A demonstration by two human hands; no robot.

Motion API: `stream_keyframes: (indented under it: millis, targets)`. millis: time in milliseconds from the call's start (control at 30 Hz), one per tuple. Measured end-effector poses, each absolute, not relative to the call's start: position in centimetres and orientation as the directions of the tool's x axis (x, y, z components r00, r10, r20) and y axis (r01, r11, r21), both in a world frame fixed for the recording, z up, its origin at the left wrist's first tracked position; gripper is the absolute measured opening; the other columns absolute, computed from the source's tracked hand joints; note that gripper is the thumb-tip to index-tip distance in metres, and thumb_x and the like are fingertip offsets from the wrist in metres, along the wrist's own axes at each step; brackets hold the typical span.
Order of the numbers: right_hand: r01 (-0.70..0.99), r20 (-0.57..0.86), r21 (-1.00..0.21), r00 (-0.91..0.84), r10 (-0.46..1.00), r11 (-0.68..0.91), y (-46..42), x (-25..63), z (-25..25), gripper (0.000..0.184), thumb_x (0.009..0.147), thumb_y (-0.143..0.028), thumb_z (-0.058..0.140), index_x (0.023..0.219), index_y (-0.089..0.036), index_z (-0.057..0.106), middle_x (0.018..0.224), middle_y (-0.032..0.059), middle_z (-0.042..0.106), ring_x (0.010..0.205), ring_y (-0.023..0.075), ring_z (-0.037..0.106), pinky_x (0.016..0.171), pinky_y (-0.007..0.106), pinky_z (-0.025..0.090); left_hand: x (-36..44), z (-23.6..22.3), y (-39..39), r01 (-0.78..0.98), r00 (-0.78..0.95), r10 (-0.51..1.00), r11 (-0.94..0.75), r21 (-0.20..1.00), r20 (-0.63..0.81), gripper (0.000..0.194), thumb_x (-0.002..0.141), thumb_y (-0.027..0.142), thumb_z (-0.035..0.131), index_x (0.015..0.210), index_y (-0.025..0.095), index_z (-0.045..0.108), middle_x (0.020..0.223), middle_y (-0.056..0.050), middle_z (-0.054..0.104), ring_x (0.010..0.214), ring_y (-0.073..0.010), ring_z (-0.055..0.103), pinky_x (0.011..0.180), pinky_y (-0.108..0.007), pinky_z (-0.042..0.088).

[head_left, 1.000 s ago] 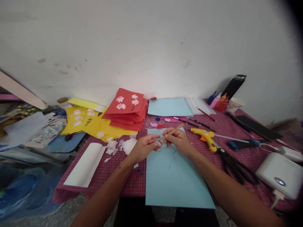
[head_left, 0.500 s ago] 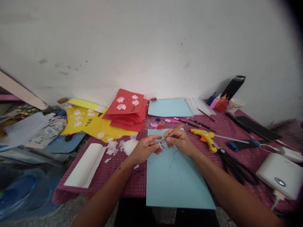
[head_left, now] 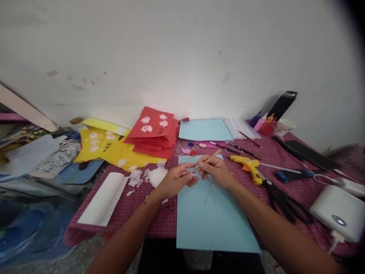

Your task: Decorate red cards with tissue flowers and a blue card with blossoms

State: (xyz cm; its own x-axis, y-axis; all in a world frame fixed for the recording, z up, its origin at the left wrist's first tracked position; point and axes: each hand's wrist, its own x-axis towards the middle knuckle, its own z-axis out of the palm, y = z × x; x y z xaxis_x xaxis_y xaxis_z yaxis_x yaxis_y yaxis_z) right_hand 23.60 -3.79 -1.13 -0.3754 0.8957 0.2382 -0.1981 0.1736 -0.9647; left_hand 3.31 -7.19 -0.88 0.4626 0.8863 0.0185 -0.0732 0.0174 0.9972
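Observation:
My right hand (head_left: 217, 170) is closed round a thin wooden stick (head_left: 211, 155) that slants up and to the right. My left hand (head_left: 177, 179) meets it from the left, its fingertips pinched on a small white scrap of paper (head_left: 191, 174) at the stick's lower end. Both hands hover over the top of a light blue sheet (head_left: 212, 217) with faint pencil lines, which lies on the red checked tablecloth (head_left: 142, 205).
A yellow glue gun (head_left: 247, 165) and black scissors (head_left: 281, 201) lie right of the sheet. Red cards (head_left: 154, 131) and yellow cards (head_left: 108, 146) with white flowers are stacked at back left. White paper scraps (head_left: 148, 176), a white roll (head_left: 102, 198), pencils (head_left: 228, 147), paint bottles (head_left: 264, 122) and a white box (head_left: 338, 213) lie around.
Both hands stay together over the blue sheet. My left fingers have shifted slightly on the scrap at the stick's end; nothing else moved.

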Motion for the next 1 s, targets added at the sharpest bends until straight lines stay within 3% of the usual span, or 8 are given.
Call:
stream_keyframes:
  millis: [200,333,633,1000]
  targets:
    - [-0.274,0.238,-0.955,-0.485,0.842,0.112,-3.77,24.0,-1.05,0.015,0.082,-0.028,0.074,0.09,-0.016,0.07,0.069,0.0005,0.067,0.05,0.0104,0.06,0.048,0.023,0.048,3.2,-0.35,-7.42,-0.072,0.494,0.868,-0.011,0.997,0.045,0.053,0.087,0.033,0.065,0.135,0.015,0.049,0.087,-0.009,0.074,0.078,-0.0182,0.07,0.073,-0.034,0.055]
    - [-0.232,0.195,-0.968,-0.468,0.862,0.093,-3.75,23.95,-0.79,0.019,0.083,-0.031,0.073,0.092,-0.016,0.067,0.069,0.0011,0.069,0.047,0.0114,0.061,0.046,0.023,0.049,3.18,-0.71,-7.28,-0.086,0.494,0.869,0.013,0.996,0.031,0.055,0.088,0.035,0.064,0.136,0.015,0.047,0.089,-0.01,0.074,0.078,-0.0181,0.07,0.073,-0.033,0.055]
    - [-0.117,0.185,-0.982,-0.429,0.884,0.148,-3.93,23.48,-0.67,0.025,0.087,-0.038,0.068,0.077,-0.015,0.063,0.065,0.0001,0.066,0.046,0.0102,0.059,0.045,0.023,0.047,3.33,-1.18,-7.41,-0.051,0.484,0.874,-0.016,0.999,0.039,0.053,0.089,0.031,0.061,0.137,0.014,0.045,0.09,-0.01,0.073,0.08,-0.0179,0.07,0.074,-0.033,0.055]
    - [-0.163,0.197,-0.977,-0.457,0.867,0.136,-3.94,23.6,-0.76,0.023,0.086,-0.039,0.069,0.087,-0.016,0.066,0.067,0.0005,0.066,0.05,0.0108,0.059,0.048,0.024,0.047,3.47,-1.04,-7.56,-0.023,0.466,0.884,-0.018,1.0,0.027,0.06,0.09,0.031,0.058,0.145,0.017,0.038,0.085,-0.007,0.072,0.073,-0.0164,0.068,0.071,-0.032,0.054]
